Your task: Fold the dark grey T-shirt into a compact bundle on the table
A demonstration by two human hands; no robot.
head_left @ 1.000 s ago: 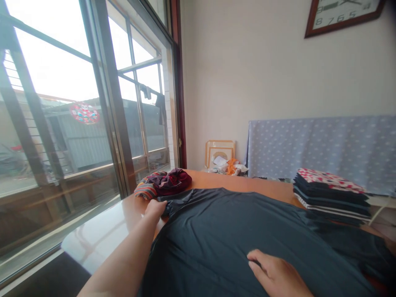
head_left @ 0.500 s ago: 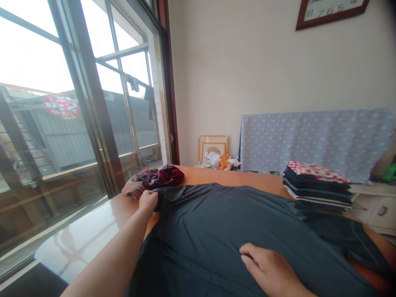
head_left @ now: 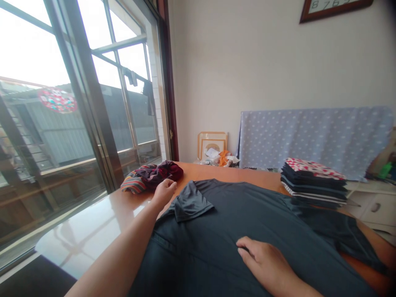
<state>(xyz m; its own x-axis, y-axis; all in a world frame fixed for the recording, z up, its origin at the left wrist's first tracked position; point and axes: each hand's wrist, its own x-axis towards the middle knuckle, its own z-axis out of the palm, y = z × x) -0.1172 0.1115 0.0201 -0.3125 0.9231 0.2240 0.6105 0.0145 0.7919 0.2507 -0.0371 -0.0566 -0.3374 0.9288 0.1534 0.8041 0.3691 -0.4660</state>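
Beside a tall window (head_left: 71, 53), a dark shirt (head_left: 247, 218) lies spread across an orange-brown tabletop (head_left: 256, 177), its collar toward the far edge and its lower part running out of view at the near side. The left sleeve (head_left: 193, 204) is turned inward over the body of the garment; the right sleeve (head_left: 349, 235) stretches out flat to the side.

A person's left hand (head_left: 165, 189) hovers just outside the turned-in sleeve, fingers curled, with no cloth visible in its grip; whether the fingertips meet cannot be told. The right hand (head_left: 262, 260) is over the middle of the shirt, its grip loosely curled, a narrow gap between thumb and forefinger and nothing seen in it; contact with the fabric cannot be made out.

Just beyond the left hand sit a bunched maroon cloth (head_left: 168, 171) and a striped cloth (head_left: 133, 181), touching each other. Near the right sleeve stands a stack of folded garments (head_left: 314, 181), a red-and-white patterned piece on top.
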